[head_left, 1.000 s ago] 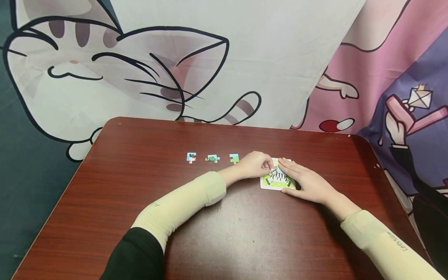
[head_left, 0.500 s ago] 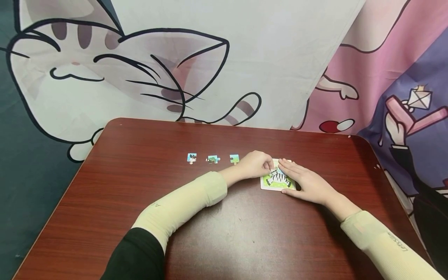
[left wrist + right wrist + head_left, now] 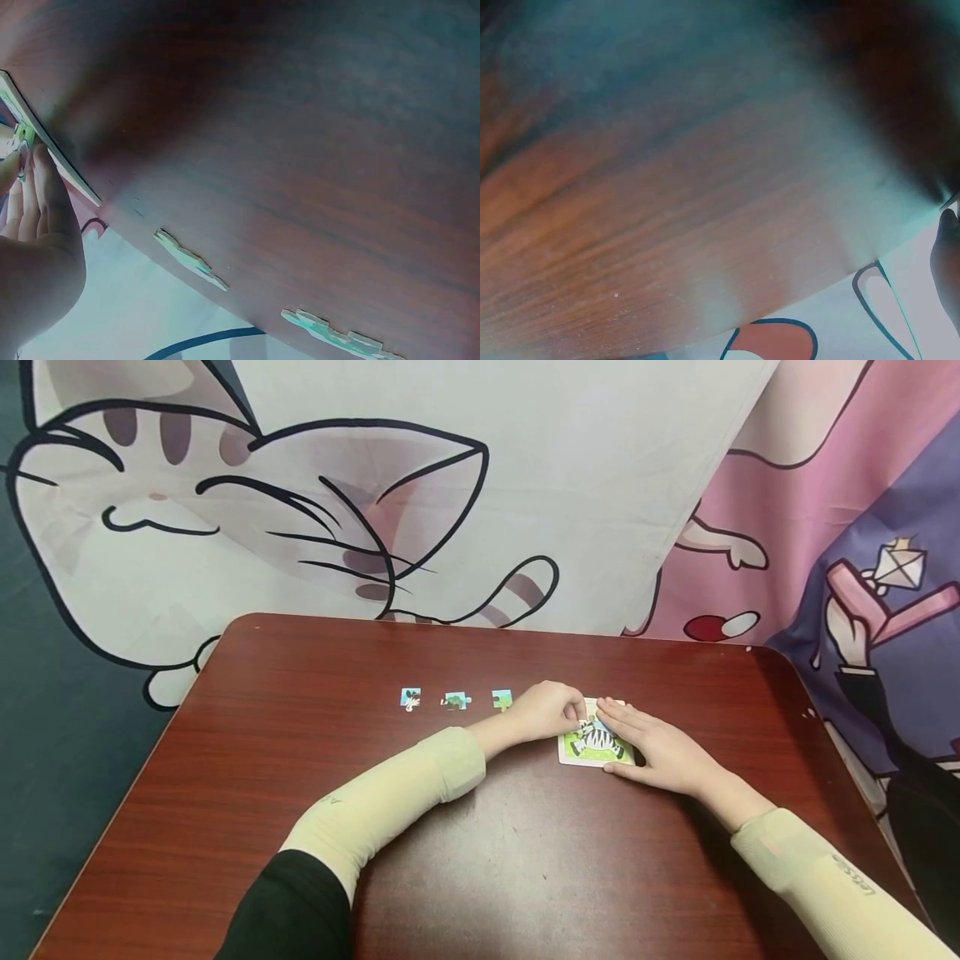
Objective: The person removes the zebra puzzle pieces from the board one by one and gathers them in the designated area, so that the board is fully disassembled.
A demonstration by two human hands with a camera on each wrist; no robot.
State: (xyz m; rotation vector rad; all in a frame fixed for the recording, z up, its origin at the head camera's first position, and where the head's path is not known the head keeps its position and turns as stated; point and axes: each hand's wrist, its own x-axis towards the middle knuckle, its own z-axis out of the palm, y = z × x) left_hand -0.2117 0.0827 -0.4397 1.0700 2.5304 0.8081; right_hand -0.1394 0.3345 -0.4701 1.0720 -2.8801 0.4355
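Note:
A small square puzzle board (image 3: 600, 750) with a zebra picture lies right of centre in the head view. My left hand (image 3: 546, 710) is over its left edge, pinching a small puzzle piece (image 3: 25, 154) between thumb and fingertips, as the left wrist view shows. My right hand (image 3: 663, 750) rests on the board's right side, fingers extended across it and thumb along the near edge. Both hands cover parts of the board. Only a bit of the right hand (image 3: 949, 259) shows in the right wrist view.
Three loose puzzle pieces lie in a row left of the board: a blue one with black and white (image 3: 410, 698), a blue-green one (image 3: 456, 700) and a green one (image 3: 502, 699). The brown table (image 3: 315, 660) ends at a cartoon cloth (image 3: 600, 510).

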